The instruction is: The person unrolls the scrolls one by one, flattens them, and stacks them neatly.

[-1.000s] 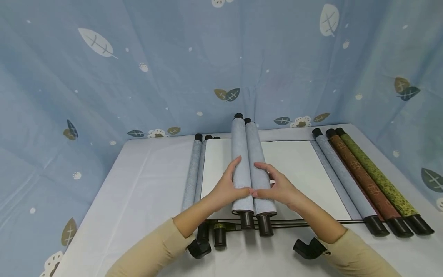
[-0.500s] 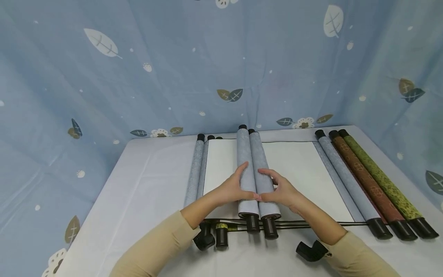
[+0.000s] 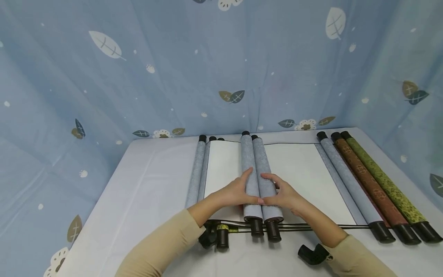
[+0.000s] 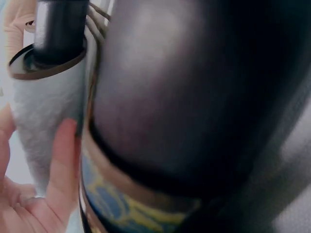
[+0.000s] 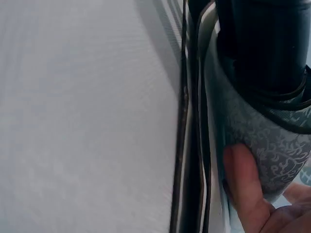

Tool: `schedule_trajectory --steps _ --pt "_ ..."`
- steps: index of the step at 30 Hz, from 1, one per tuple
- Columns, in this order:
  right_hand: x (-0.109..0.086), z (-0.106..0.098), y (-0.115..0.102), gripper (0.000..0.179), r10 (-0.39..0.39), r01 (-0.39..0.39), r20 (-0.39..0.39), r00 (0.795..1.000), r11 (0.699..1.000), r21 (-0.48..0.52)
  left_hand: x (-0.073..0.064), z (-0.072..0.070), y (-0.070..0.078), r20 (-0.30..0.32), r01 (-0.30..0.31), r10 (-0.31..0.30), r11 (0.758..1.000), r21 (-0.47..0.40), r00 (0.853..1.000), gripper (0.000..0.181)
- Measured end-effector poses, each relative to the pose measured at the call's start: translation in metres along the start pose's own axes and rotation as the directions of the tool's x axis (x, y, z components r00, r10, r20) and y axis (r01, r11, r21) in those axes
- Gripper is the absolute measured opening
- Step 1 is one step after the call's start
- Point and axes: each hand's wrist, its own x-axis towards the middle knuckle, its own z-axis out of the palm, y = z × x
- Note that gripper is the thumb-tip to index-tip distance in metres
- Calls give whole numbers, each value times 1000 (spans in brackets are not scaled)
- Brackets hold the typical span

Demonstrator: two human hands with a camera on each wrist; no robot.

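A grey-blue scroll, rolled up from both ends into two parallel rolls, lies over the middle of a spread scroll with a white panel point(image 3: 297, 173). My left hand point(image 3: 238, 192) holds the left roll point(image 3: 247, 154) near its front end, thumb across the front and fingers along its outer side. My right hand point(image 3: 283, 195) grips the right roll point(image 3: 262, 154) likewise, and the thumbs meet between them. Dark knobs point(image 3: 273, 231) stick out at the front. In the left wrist view, fingers point(image 4: 63, 165) press the pale roll point(image 4: 48, 102); the right wrist view shows patterned cloth point(image 5: 277, 150) under a finger.
At right lie a grey-blue roll point(image 3: 349, 181), a brown roll point(image 3: 370, 181) and a green-yellow roll point(image 3: 387, 181). Grey-blue rolls point(image 3: 195, 173) lie at left, and a dark knob with a yellow band point(image 3: 222, 236) shows in front. Blue leaf-print cloth point(image 3: 173, 77) hangs behind the white-covered table point(image 3: 152, 173).
Both hands have lowered the paired rolls and brought them slightly rightward; their far ends, earlier against the back cloth, now lie by the table's back edge. Both grips stay the same.
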Motion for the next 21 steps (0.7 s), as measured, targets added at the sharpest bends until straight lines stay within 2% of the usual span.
schedule_trajectory --steps 5,8,11,13,14,15,18,21 --pt "1 2 2 92 -34 35 16 999 996 -85 1 0 2 53 17 -23 993 117 998 109" --pt "2 2 1 95 -63 64 10 998 983 -172 2 0 5 52 43 -55 978 204 997 105" --pt "0 0 -1 96 -74 67 -15 997 953 -296 2 0 10 7 69 -76 933 354 997 102" --pt "-1 -1 -2 97 -70 56 -28 997 933 -356 1 0 13 -23 84 -81 909 408 996 101" --pt "-2 -1 -2 98 -65 50 -27 998 928 -369 1 0 14 -39 85 -76 891 445 996 100" --pt "-2 -1 -2 98 -59 44 -28 998 926 -375 0 0 14 -50 87 -72 885 458 996 98" --pt "-3 -1 -2 96 -40 33 -12 999 928 -371 -3 1 13 -64 77 -55 891 447 996 88" --pt "-5 -3 -3 90 -54 50 2 999 919 -391 -8 1 12 -63 52 -28 906 420 998 73"
